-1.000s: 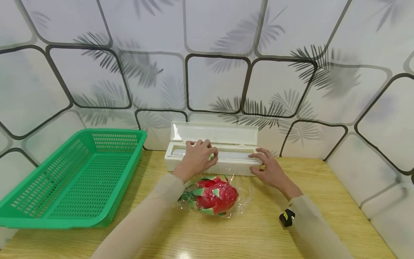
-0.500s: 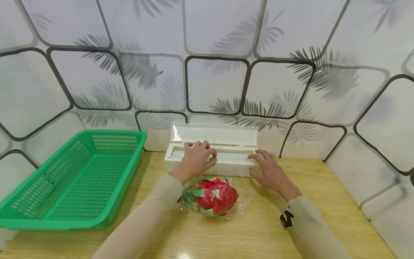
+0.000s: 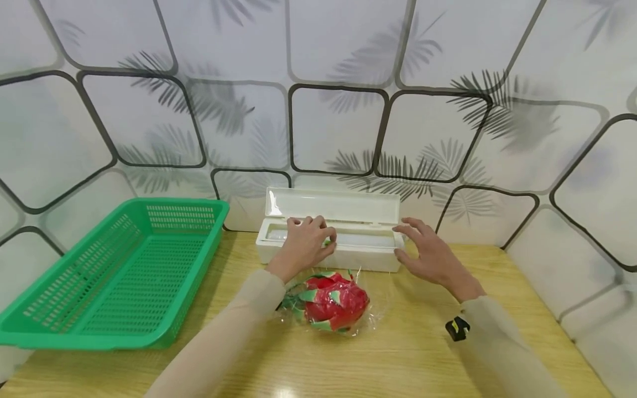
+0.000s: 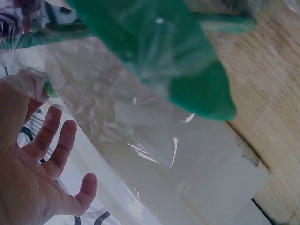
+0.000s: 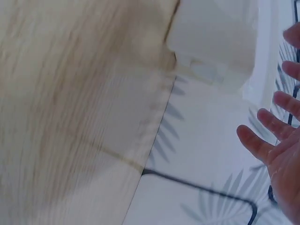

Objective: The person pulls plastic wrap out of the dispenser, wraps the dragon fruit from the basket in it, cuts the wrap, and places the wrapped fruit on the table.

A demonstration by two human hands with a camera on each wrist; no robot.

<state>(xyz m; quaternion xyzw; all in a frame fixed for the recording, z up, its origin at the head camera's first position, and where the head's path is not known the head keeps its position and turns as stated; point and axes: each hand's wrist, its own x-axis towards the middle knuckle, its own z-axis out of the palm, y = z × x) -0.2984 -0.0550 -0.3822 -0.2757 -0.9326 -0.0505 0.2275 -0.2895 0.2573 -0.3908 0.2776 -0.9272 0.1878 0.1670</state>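
A long white cling film dispenser stands against the wall with its lid raised and a film roll inside. My left hand is over its front rim, thumb and index finger pinching a small green slider; the other fingers are spread. Clear film hangs at the box front, wrinkled in the left wrist view. Before the box lies a red dragon fruit with green scales, under clear film. My right hand is at the box's right end, fingers spread and holding nothing.
A green plastic basket stands on the left of the wooden table. The patterned wall rises right behind the dispenser and along the right side. A black wrist camera sits by the right sleeve.
My right hand has shifted right, from over the box's right end to beside it. The left hand keeps its place at the front rim. The dragon fruit and box have not moved.
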